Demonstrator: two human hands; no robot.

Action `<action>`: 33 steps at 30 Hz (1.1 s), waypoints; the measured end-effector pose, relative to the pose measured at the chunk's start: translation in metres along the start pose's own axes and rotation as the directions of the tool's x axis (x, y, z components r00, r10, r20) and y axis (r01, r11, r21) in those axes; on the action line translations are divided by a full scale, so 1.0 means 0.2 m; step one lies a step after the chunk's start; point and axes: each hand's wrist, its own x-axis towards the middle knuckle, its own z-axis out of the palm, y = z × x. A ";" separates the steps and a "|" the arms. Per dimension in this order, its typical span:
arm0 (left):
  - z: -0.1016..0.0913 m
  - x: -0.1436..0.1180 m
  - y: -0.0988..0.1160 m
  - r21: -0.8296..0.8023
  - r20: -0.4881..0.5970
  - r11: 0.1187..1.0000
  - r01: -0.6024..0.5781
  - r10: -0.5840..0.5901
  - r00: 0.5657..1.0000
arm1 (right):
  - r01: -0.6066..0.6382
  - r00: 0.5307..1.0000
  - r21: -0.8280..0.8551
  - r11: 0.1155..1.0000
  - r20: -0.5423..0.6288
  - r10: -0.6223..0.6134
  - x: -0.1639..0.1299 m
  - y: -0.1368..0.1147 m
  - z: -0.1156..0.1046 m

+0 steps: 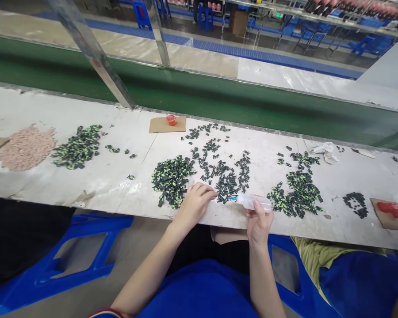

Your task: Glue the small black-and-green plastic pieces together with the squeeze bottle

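Observation:
My right hand [260, 223] is wrapped round a clear plastic squeeze bottle [255, 202], tilted nearly flat with its thin blue tip pointing left. The tip hangs over the lower edge of a scatter of small black pieces [226, 183]. My left hand [196, 201] rests at the table's front, fingers curled and pinched together near the bottle tip. Whatever sits between those fingertips is too small to make out. Just left of that hand lies a heap of black pieces with green marks [172, 179], partly covered by the hand.
More black-and-green heaps lie right [298, 194] and left [78, 148]. A pink pile [26, 148] is at far left. Behind, a red cup [171, 119] stands on cardboard [157, 125]. A metal post [109, 75] and green channel [202, 95] border the white table [126, 194].

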 end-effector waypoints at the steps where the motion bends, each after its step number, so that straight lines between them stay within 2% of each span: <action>1: -0.01 -0.01 0.01 -0.006 0.000 1.000 -0.005 0.005 1.000 | 0.011 1.000 -0.011 1.000 -0.004 -0.011 0.00 0.00 0.00; 5: -0.04 -0.06 0.04 -0.045 0.004 0.999 0.016 -0.016 1.000 | 0.048 0.999 -0.085 0.995 -0.021 -0.050 -0.03 0.00 0.00; 10: -0.05 -0.12 0.05 -0.038 -0.020 0.992 0.119 -0.119 0.993 | 0.080 0.997 -0.238 0.968 0.039 -0.072 -0.07 0.01 0.04; 15: -0.07 -0.15 0.03 -0.149 -0.036 0.978 0.148 -0.155 0.987 | 0.203 0.978 -0.384 0.901 0.033 -0.207 -0.11 0.02 0.09; 19: -0.07 -0.15 0.02 -0.154 -0.022 0.971 0.181 -0.186 0.982 | 0.273 0.960 -0.487 0.830 0.083 -0.267 -0.12 0.03 0.10; 24: -0.07 -0.13 0.03 -0.172 -0.049 0.961 0.215 -0.226 0.973 | 0.313 0.949 -0.527 0.790 0.137 -0.285 -0.11 0.04 0.11; 33: -0.06 -0.12 0.03 -0.186 -0.069 0.953 0.237 -0.254 0.965 | 0.290 0.957 -0.512 0.808 0.154 -0.246 -0.11 0.06 0.11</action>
